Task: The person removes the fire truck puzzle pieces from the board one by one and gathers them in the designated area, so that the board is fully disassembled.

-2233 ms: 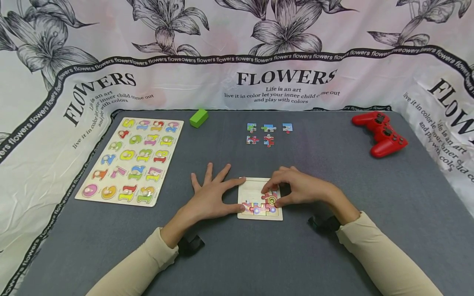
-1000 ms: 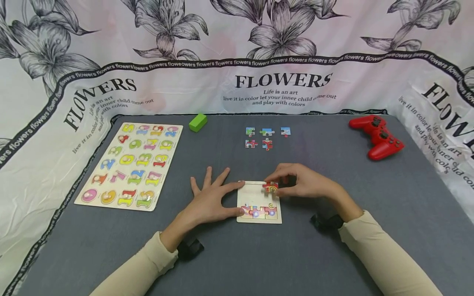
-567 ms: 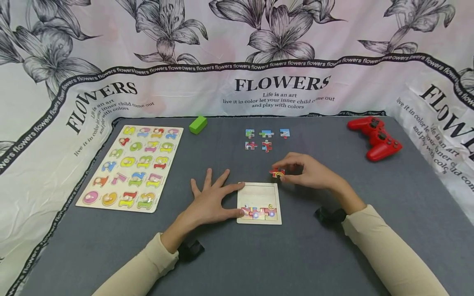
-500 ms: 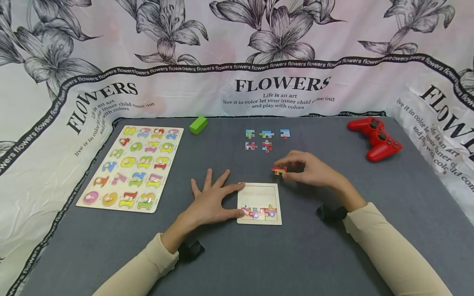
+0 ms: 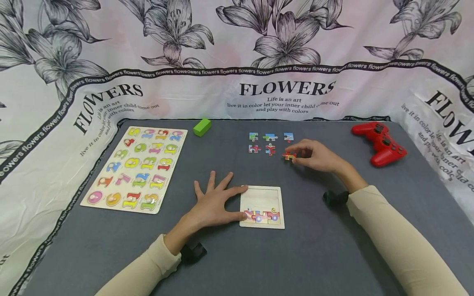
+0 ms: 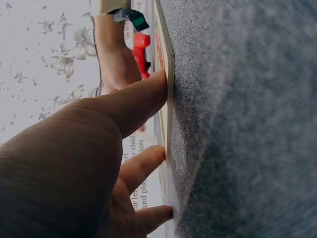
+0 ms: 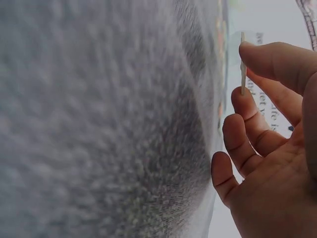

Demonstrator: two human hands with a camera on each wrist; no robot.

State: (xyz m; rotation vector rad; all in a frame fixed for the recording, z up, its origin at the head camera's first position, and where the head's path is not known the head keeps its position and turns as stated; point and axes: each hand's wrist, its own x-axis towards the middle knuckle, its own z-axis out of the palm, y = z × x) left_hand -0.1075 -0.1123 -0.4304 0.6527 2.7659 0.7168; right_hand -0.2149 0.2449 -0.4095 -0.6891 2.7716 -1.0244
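My left hand (image 5: 216, 203) lies with fingers spread, its thumb and index fingertip on the left edge of a small wooden puzzle tray (image 5: 264, 197). Joined pieces (image 5: 261, 216) with a pink and red picture fill the tray's bottom row; bare wood shows above. My right hand (image 5: 316, 155) pinches a red and yellow jigsaw piece (image 5: 289, 156) between thumb and fingers, to the right of the loose pieces. In the right wrist view that jigsaw piece (image 7: 243, 64) appears edge-on, a little off the cloth. Several loose jigsaw pieces (image 5: 270, 137) lie in two rows beyond the tray.
A wooden number board (image 5: 135, 170) lies on the left of the grey tabletop (image 5: 237, 263). At the back stands a green block (image 5: 202, 127). To the far right is a red game controller (image 5: 379, 143). A flower-printed cloth (image 5: 207, 96) rises behind the table.
My right hand has lifted the red and yellow piece out of the tray and carried it away, up and right, beside the loose pieces. My left hand keeps its place on the tray.
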